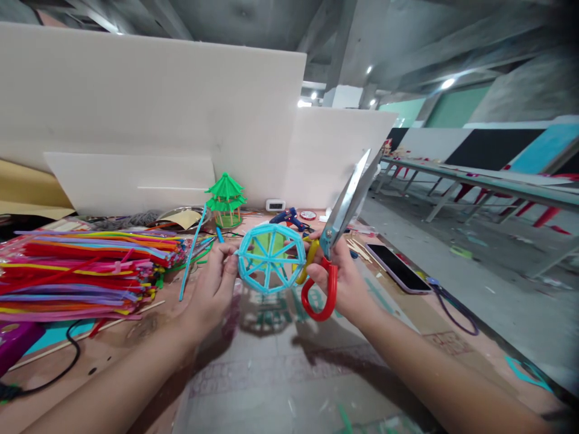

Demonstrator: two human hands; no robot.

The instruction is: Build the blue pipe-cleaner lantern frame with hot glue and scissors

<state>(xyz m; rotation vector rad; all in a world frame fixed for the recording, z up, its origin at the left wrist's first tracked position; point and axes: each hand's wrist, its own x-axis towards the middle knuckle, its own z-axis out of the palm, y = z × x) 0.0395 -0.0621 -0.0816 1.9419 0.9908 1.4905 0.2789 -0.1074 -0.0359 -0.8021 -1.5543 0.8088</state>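
Observation:
A light blue, roughly round frame with spokes [269, 258], seemingly made of pipe cleaners, is held up above the work surface. My left hand [218, 271] pinches its left edge. Its right edge is by the fingers of my right hand [341, 277], which also grips a pair of scissors [332, 265]. The scissors have one red and one yellow handle, and their blades point up and to the right, slightly apart. Behind the frame stands a small green pavilion model [226, 199] with tiered roofs. Whether my right fingers touch the frame is unclear.
Bundles of coloured pipe cleaners [81, 271] lie on the left. A blue glue gun [289, 218], a small white digital clock [275, 205] and a phone [398, 268] are farther back and right. White boards [149, 108] stand behind the table.

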